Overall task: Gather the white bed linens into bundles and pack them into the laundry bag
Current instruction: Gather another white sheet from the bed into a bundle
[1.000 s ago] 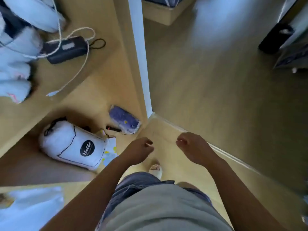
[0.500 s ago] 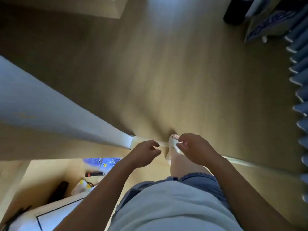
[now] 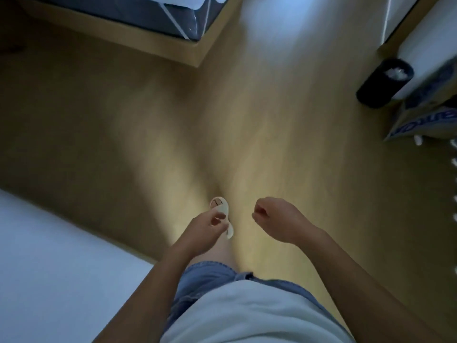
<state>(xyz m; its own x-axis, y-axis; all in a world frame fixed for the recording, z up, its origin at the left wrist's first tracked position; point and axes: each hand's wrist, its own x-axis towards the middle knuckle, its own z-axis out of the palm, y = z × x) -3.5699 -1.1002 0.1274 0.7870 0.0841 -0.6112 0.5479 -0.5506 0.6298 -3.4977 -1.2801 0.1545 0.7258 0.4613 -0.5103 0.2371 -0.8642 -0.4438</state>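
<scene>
Head view looks down on a pale wooden floor (image 3: 247,144), my white slipper (image 3: 218,205) stepping forward. My left hand (image 3: 206,226) and right hand (image 3: 279,219) hang before me, fingers loosely curled, holding nothing. Neither white bed linens nor laundry bag shows plainly; the pale flat surface (image 3: 49,268) along the floor's near left edge is too blurred to name. Linens should be soft, light and floppy, so I'd bunch them by the corners, two-handed. A dark-covered mattress (image 3: 138,11) on a wooden bed frame (image 3: 173,49) meets the far edge; a black bin (image 3: 380,85) stands far right.
</scene>
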